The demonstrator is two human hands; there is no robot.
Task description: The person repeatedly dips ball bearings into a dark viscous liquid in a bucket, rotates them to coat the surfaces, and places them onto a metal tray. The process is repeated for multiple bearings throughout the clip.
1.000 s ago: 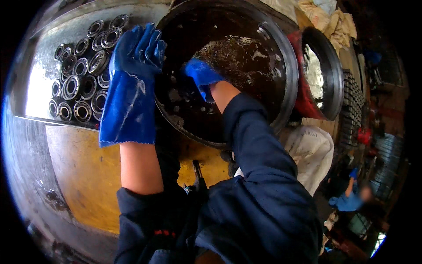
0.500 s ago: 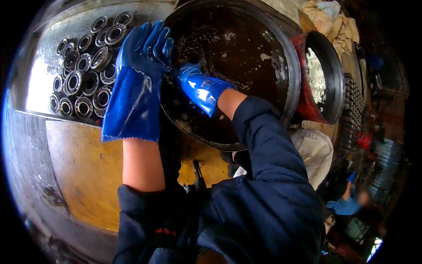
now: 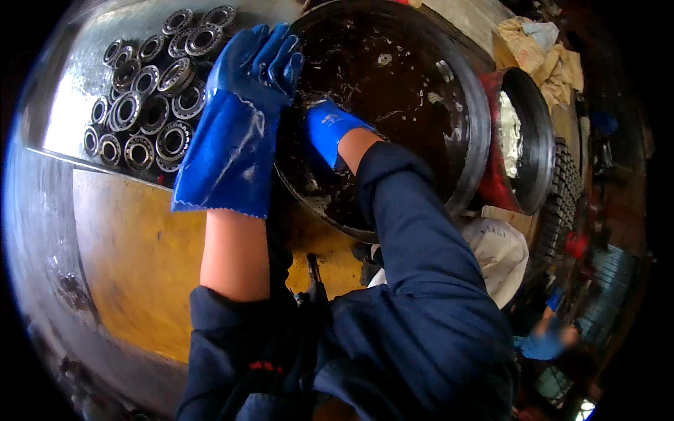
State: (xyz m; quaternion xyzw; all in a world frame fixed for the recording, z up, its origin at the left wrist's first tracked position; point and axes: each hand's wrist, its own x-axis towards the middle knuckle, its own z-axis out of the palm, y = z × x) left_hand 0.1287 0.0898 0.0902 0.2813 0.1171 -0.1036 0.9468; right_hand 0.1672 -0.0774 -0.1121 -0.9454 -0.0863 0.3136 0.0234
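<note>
Both of my hands wear long blue rubber gloves. My left hand [image 3: 263, 67] lies over the left rim of a big round drum [image 3: 479, 133], back upward, its fingers stretched out and slightly bent; I see nothing held in it. My right hand [image 3: 328, 132] reaches down into the dark liquid [image 3: 365, 91] inside the drum, and its fingers are hidden below the surface. Left of my left glove, several metal ring bearings [image 3: 126, 111] lie heaped in a shallow metal tray [image 3: 67, 116].
A red drum [image 3: 493, 172] with a dark rim stands against the big one on the right. Crumpled tan sacking [image 3: 558, 74] lies beyond it, and a white sack [image 3: 498, 259] nearer me. Stacked dark parts [image 3: 565, 175] line the far right. Another person [image 3: 547, 340] is at lower right.
My right hand has gone deeper into the liquid, so less of its glove shows. My left hand keeps its place at the rim. The whole view has shifted a little.
</note>
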